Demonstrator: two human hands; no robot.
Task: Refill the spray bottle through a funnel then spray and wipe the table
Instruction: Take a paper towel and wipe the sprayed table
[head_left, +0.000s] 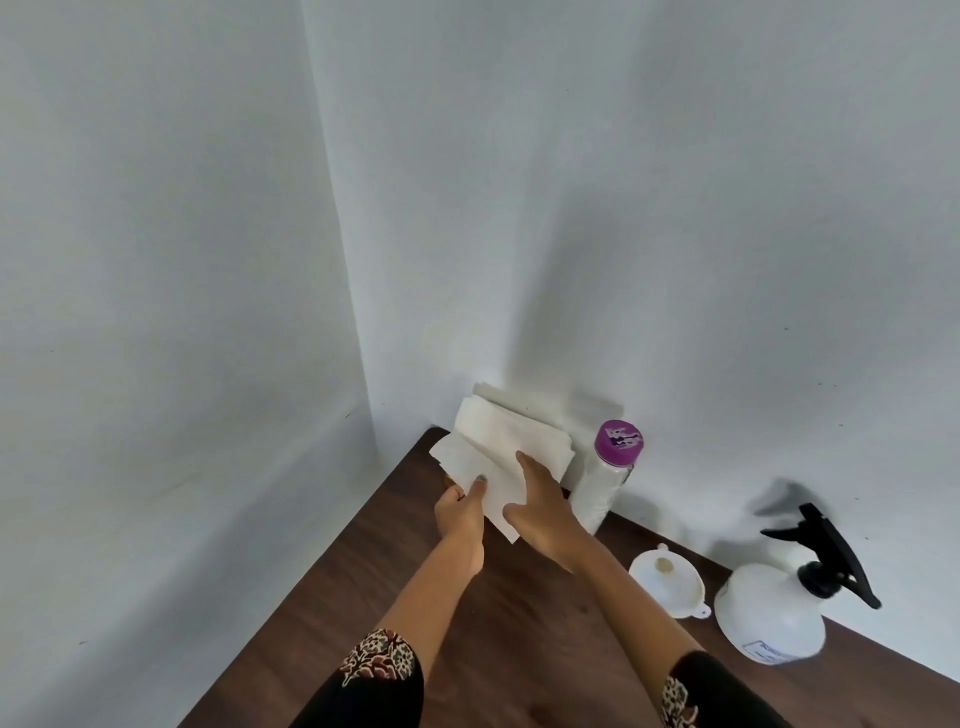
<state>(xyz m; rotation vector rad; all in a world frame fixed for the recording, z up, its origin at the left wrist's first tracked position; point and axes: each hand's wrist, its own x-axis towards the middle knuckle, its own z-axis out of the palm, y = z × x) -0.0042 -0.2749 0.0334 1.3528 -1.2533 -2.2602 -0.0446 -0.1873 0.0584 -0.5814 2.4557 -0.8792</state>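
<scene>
White paper towel (498, 457) at table (519, 623) far corner: my left hand (460, 512) pinches sheet, right hand (540, 512) presses flat. Spray bottle (769, 613) capped, funnel (667, 579) out; wiping left.

You are looking into a corner where two plain pale walls (623, 208) meet in a vertical seam (337, 234). A dark brown wood-grain table (519, 623) fits into that corner. The light looks soft and even, though its source lies outside your view. Faint specks dot the right wall.
</scene>
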